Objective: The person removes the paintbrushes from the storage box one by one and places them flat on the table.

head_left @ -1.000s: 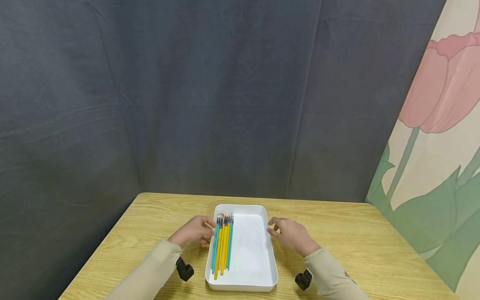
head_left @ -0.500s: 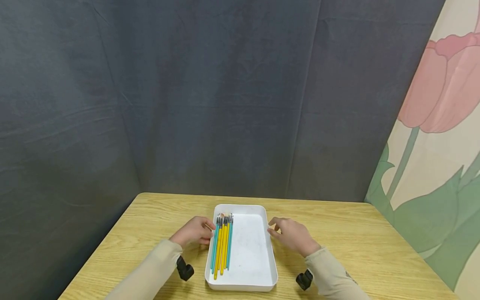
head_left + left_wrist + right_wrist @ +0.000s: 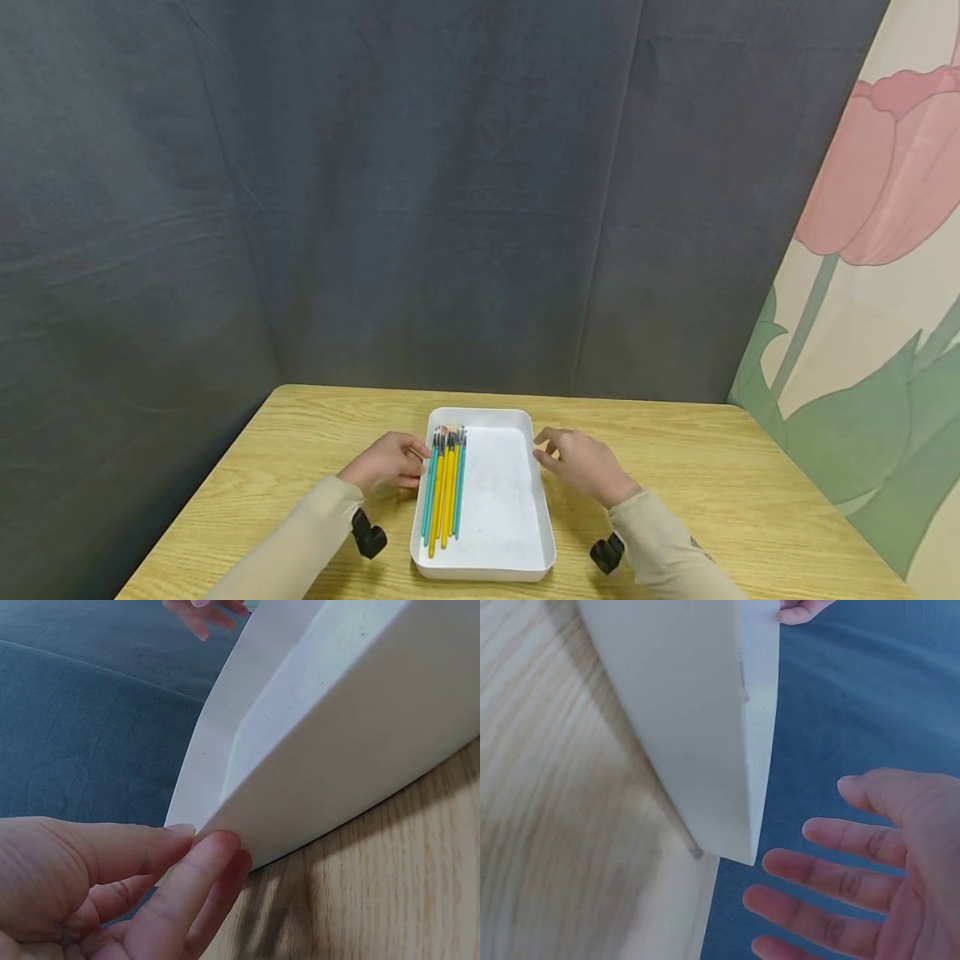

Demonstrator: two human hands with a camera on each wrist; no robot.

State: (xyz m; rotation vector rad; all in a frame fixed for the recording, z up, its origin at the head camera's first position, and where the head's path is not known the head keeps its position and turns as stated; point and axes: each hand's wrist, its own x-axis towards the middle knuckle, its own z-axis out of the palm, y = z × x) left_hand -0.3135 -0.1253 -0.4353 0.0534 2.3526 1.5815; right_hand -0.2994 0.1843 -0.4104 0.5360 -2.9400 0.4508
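Note:
A shallow white tray [image 3: 510,500] lies lengthwise on the table, one long side by each hand. Along its left half rests a bundle of paintbrushes [image 3: 444,496], yellow and teal handles toward me, bristles at the far end. My left hand [image 3: 386,462] is at the left rim; in the left wrist view its thumb and index finger pinch the tray's edge [image 3: 292,739]. My right hand [image 3: 585,467] is beside the right rim. In the right wrist view its fingers [image 3: 825,874] are spread and relaxed, with nothing between them, just off the tray's corner.
The wood-grain table [image 3: 712,483] extends to both sides of the tray. Behind it hangs a dark grey curtain [image 3: 450,208]. A wall painted with a tulip [image 3: 877,167] stands at the right. Each wrist bears a small black camera [image 3: 369,535].
My right hand has risen slightly at the right rim. The left hand, the tray and the paintbrushes stay where they were.

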